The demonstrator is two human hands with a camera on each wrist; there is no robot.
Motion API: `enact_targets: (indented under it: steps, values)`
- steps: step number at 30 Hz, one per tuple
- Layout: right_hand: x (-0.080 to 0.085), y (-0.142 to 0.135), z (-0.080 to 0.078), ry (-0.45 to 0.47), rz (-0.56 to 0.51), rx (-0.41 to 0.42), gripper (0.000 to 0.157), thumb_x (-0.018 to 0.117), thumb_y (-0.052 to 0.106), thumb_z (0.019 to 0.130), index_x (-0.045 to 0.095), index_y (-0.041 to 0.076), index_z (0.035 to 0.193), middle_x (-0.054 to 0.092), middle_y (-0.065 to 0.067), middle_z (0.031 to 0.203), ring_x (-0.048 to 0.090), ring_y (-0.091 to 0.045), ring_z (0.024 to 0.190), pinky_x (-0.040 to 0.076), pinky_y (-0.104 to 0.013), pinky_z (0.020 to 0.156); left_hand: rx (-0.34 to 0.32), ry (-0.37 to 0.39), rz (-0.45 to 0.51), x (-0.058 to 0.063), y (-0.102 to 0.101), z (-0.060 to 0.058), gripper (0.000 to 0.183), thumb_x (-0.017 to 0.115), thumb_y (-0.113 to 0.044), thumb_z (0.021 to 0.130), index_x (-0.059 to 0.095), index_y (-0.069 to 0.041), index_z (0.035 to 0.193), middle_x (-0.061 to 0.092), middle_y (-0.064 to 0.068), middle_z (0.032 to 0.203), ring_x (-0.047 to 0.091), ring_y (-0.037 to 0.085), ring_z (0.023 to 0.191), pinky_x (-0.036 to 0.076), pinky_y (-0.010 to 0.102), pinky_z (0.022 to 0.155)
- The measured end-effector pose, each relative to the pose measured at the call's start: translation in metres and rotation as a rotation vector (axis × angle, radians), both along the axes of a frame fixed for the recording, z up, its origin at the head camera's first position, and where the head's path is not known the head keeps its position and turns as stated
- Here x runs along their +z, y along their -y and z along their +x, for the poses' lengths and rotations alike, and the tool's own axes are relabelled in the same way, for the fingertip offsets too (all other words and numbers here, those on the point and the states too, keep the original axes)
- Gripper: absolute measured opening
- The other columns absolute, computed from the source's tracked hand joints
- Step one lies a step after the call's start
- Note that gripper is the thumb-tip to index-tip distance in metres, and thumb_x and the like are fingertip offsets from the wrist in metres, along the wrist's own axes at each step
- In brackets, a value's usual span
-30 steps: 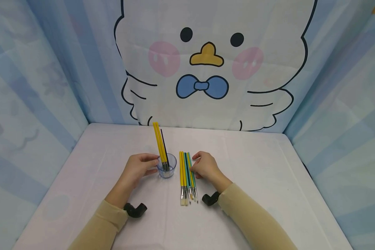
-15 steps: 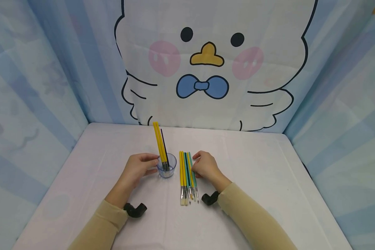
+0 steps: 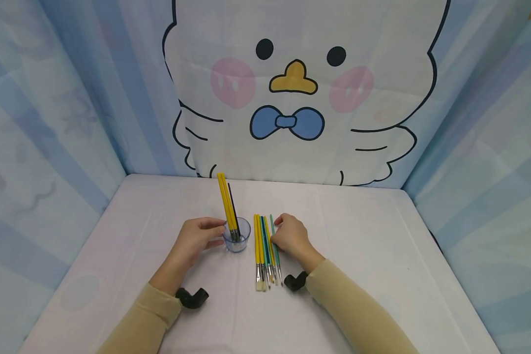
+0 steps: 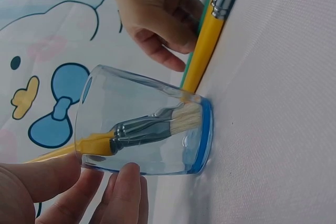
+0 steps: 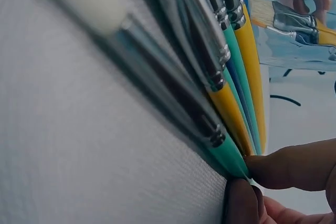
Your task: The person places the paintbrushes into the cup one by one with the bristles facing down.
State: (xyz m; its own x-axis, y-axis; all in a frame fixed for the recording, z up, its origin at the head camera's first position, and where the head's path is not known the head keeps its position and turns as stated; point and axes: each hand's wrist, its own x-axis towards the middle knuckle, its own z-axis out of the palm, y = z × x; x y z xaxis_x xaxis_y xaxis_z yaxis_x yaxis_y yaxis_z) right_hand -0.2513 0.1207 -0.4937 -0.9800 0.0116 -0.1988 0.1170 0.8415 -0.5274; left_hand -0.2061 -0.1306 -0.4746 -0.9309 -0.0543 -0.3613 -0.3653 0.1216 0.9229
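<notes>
A clear plastic cup (image 3: 244,241) with a bluish base stands upright on the table, holding two yellow paintbrushes (image 3: 225,201) and a thin dark one (image 3: 233,209), bristles down. My left hand (image 3: 198,235) grips the cup's left side between thumb and fingers, as the left wrist view shows. To the right of the cup lies a row of yellow, green and blue paintbrushes (image 3: 260,246), bristles towards me. At the row's right end my right hand (image 3: 293,237) pinches the handle of a green paintbrush (image 5: 227,156) between thumb and finger; its brush end stays close to the tabletop.
A white cloth covers the table (image 3: 363,236). Behind it hangs a curtain (image 3: 292,157) printed with a cartoon face and blue bow tie, and striped cloth walls close both sides. Black curved pieces (image 3: 192,298) stick out at both wrists.
The right hand has shifted slightly right, drawing the outermost green paintbrush a little away from the row. The left hand and the cup stay in place.
</notes>
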Motion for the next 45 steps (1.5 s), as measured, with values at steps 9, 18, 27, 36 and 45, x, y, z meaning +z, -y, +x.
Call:
enact_targets:
  steps: [9,18,27,36,45]
  values:
    - [0.0012,0.0015,0.0025,-0.024,0.047,0.022,0.032,0.075,0.014,0.080,0.067,0.012,0.110,0.065,-0.001,0.082,0.059,-0.019,0.072,0.045,-0.027,0.062,0.000,-0.004,0.003,0.0009,-0.0004,0.0009,0.030,0.071,-0.015,0.097,0.072,-0.008,0.125,0.065,0.014,0.133,0.066,0.028,0.118,0.065,0.033,0.089]
    - [0.0034,0.0036,0.0040,-0.047,0.072,0.052,0.033,0.073,0.012,0.080,0.067,0.011,0.112,0.065,-0.001,0.081,0.059,-0.019,0.072,0.046,-0.028,0.064,-0.001,-0.012,0.003,0.0016,-0.0006,0.0006,0.030,0.071,-0.016,0.097,0.071,-0.007,0.126,0.065,0.015,0.133,0.066,0.028,0.118,0.065,0.033,0.089]
    - [0.0051,0.0030,0.0030,-0.010,0.062,0.026,0.033,0.074,0.013,0.080,0.069,0.012,0.113,0.067,-0.001,0.087,0.059,-0.019,0.078,0.048,-0.029,0.067,0.002,-0.009,-0.002,0.0017,-0.0012,0.0009,0.031,0.071,-0.015,0.097,0.071,-0.007,0.126,0.065,0.015,0.133,0.066,0.028,0.118,0.065,0.032,0.089]
    - [0.0037,-0.0004,0.0024,0.065,-0.088,-0.043,0.032,0.072,0.011,0.083,0.068,0.015,0.114,0.065,-0.003,0.087,0.059,-0.017,0.071,0.046,-0.025,0.058,0.000,-0.008,-0.004,-0.0002,-0.0009,0.0005,0.030,0.071,-0.015,0.097,0.071,-0.007,0.125,0.065,0.015,0.133,0.067,0.027,0.117,0.065,0.032,0.089]
    - [0.0067,-0.0031,0.0005,0.111,-0.239,-0.099,0.035,0.070,0.006,0.085,0.066,0.015,0.118,0.062,-0.003,0.082,0.055,-0.013,0.057,0.048,-0.021,0.047,0.001,0.002,0.003,0.0015,-0.0005,-0.0002,0.030,0.071,-0.015,0.096,0.071,-0.009,0.126,0.065,0.014,0.132,0.066,0.027,0.117,0.065,0.030,0.088]
